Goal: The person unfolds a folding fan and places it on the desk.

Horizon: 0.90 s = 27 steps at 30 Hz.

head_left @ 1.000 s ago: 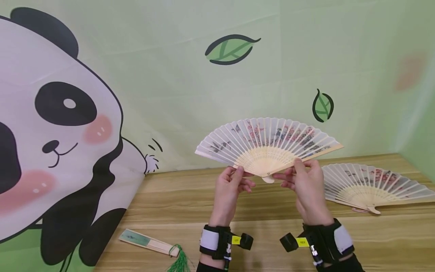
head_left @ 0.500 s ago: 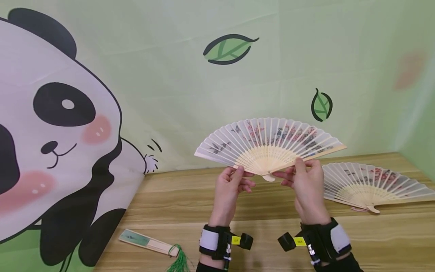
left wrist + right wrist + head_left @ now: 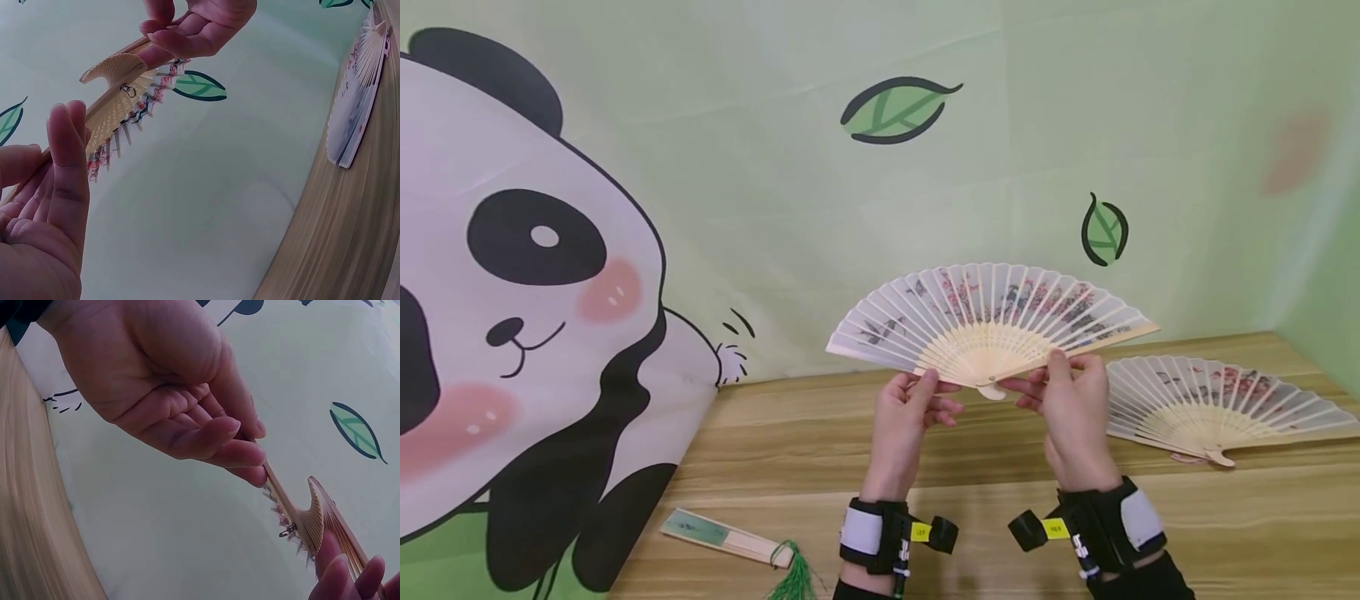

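A spread folding fan (image 3: pixel 992 325) with pale leaf, bamboo ribs and printed red blossoms is held up above the table, its pivot end downward. My left hand (image 3: pixel 901 425) pinches its left guard stick between thumb and fingers. On the opposite side, my right hand (image 3: pixel 1078 417) pinches the right guard stick in the same manner. In the left wrist view, the fan's ribs (image 3: pixel 112 72) and a small metal ring at the pivot show between both hands. The right wrist view shows my right hand (image 3: pixel 181 394) gripping the stick, with left fingertips at the lower right.
A second spread fan (image 3: pixel 1217 417) lies on the wooden table (image 3: pixel 760 450) at the right. At the front left lies a folded fan (image 3: pixel 726 537) with a green tassel (image 3: pixel 797 575). Behind the table hangs a green backdrop (image 3: pixel 775 208) with a printed panda.
The head view has shifted slightly, so the backdrop sits a little further left. My right hand has moved slightly left, and both hands still hold the spread fan.
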Motion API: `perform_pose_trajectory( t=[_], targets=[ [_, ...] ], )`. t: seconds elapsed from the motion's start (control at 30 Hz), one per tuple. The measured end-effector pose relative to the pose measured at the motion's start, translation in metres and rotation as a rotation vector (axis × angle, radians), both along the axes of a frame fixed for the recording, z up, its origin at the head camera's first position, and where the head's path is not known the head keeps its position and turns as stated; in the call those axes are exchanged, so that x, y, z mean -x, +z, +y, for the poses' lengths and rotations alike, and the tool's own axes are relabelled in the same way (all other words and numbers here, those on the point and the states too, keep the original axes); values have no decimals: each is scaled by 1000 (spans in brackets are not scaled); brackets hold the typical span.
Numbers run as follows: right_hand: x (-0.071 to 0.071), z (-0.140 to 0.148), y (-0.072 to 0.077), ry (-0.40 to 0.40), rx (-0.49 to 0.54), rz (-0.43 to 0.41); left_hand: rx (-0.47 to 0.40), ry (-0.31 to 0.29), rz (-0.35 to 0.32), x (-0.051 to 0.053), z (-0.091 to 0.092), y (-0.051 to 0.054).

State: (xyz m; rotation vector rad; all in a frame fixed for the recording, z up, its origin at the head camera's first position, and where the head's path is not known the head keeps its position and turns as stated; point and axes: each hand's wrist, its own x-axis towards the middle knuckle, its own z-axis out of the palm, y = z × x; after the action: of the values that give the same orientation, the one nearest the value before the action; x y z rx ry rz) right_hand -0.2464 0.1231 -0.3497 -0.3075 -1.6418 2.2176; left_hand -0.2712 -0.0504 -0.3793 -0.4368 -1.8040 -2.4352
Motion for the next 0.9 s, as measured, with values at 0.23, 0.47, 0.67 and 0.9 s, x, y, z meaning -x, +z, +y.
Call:
perform_pose_trajectory(
  t=[0.23, 0.47, 0.67, 0.9],
  targets=[
    [0, 2, 4, 22, 44, 9, -10, 6, -4, -1, 3, 1],
    [-1, 3, 5, 34, 79, -4, -43, -39, -34, -2, 5, 2],
    [0, 1, 8, 62, 94, 23, -107, -99, -74, -3, -1, -1],
    [-3, 2, 1, 89, 31, -17, -119, -157, -172, -9, -8, -14]
  ],
)
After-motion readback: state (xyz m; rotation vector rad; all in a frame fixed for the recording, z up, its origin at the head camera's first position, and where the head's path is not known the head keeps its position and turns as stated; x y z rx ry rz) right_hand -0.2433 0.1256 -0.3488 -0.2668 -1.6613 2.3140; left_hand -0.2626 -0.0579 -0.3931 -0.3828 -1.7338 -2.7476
